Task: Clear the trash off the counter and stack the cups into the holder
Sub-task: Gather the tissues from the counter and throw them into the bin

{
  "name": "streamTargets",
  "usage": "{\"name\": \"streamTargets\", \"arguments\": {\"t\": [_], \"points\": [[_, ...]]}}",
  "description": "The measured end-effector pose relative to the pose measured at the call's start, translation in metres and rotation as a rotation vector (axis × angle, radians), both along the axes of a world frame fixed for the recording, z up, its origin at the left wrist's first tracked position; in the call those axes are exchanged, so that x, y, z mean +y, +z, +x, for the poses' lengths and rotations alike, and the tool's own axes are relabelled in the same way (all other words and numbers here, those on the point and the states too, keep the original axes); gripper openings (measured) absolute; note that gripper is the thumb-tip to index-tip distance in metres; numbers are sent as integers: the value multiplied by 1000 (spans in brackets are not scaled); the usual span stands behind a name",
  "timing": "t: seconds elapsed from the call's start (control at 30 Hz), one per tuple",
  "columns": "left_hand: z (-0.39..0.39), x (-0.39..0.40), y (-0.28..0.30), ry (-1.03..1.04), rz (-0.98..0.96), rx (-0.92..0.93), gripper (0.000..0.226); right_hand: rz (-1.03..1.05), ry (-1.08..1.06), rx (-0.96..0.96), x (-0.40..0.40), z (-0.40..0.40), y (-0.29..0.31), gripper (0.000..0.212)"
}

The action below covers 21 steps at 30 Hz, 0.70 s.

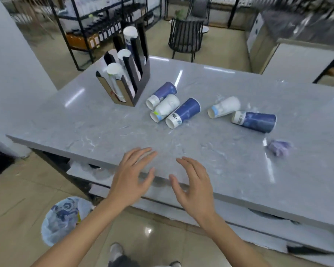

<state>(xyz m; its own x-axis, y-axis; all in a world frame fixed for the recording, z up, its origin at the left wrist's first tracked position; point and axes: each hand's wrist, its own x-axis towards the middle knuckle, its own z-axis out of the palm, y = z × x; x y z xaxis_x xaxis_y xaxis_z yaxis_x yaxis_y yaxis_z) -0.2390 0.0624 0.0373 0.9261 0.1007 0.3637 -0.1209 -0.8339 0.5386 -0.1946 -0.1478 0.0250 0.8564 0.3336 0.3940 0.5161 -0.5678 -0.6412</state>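
Left hand [131, 178] & right hand [195, 187] are held over the near edge of the grey marbled stone counter [96, 120], fingers spread, nothing gripped. Five blue/white paper cups [183, 112] are seen lying on their sides beyond the fingertips; crumpled purple paper wad [280, 148] to the right of the right hand. Dark slotted cup holder w/ stacked cups [135, 79] stands further out, beyond the left hand. Lined bin [64, 218] sits on the floor below the left forearm.

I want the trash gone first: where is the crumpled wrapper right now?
In the head view the wrapper lies on the counter at far right, just in front of the rightmost blue cup, apart from it.
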Motion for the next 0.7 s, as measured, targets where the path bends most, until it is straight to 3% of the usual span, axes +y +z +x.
{"name": "streamTargets", "arguments": {"t": [0.37,0.7], "points": [[102,-86,36,-299,79,-32,45,32,-368,-28,-115,53,23,45],[272,-137,63,-535,90,-24,45,-5,-602,44,-174,122,22,48]]}}
